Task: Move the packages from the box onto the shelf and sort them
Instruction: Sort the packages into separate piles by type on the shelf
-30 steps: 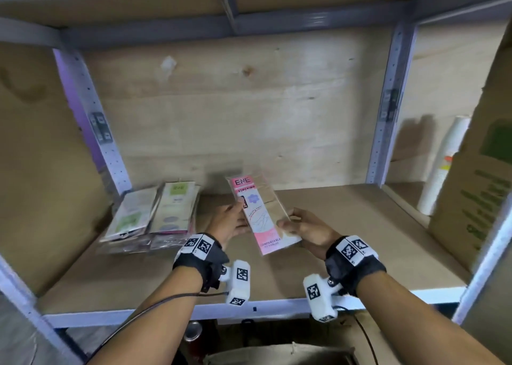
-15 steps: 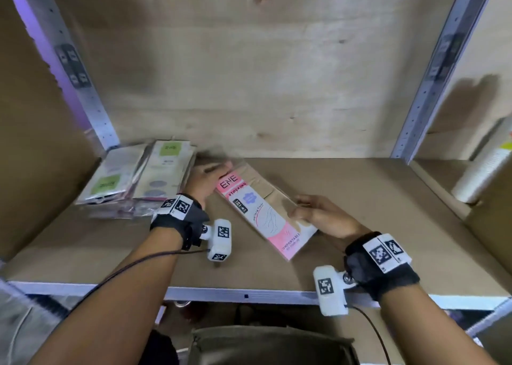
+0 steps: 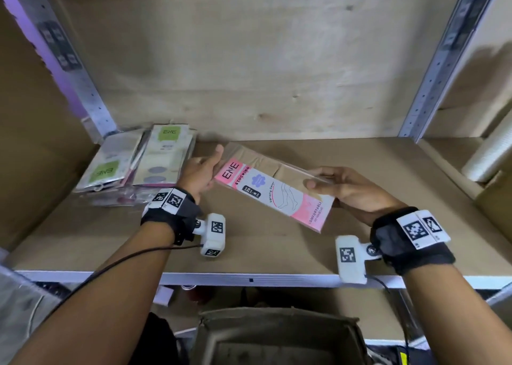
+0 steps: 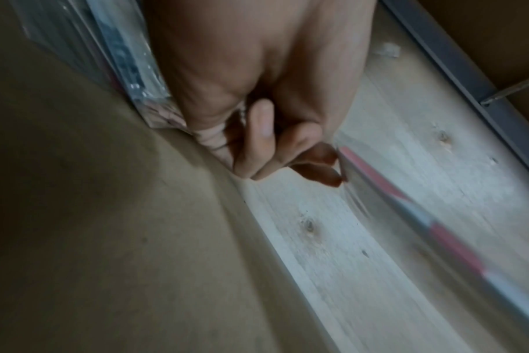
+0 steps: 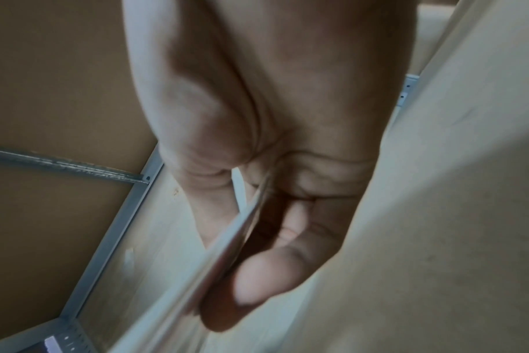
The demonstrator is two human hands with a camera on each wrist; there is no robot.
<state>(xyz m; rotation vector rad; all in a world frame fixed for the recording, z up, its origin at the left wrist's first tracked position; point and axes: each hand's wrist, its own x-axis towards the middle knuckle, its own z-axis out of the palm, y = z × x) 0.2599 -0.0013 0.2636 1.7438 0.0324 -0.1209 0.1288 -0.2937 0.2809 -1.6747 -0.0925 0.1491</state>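
A pink and white "ENE stocking" package (image 3: 273, 191) is held low over the shelf board (image 3: 263, 251), lying slanted from back left to front right. My left hand (image 3: 201, 170) holds its back-left end, thumb stretched along the corner; in the left wrist view its curled fingers meet the package edge (image 4: 438, 229). At the other end, my right hand (image 3: 349, 190) pinches the edge, thumb on top and fingers beneath, as the right wrist view shows with the thin package edge (image 5: 215, 260). A pile of green-labelled packages (image 3: 138, 165) lies at the shelf's back left.
A cardboard box (image 3: 277, 337) stands open below the shelf's front rail (image 3: 249, 278). Metal uprights (image 3: 432, 87) frame the bay. A white roll (image 3: 490, 154) and brown cardboard (image 3: 496, 195) sit in the bay to the right. Bare board lies right of the package.
Both hands have brought the pink package down from a raised, more upright pose to a flatter one just over the board, its top end turned left toward the pile.
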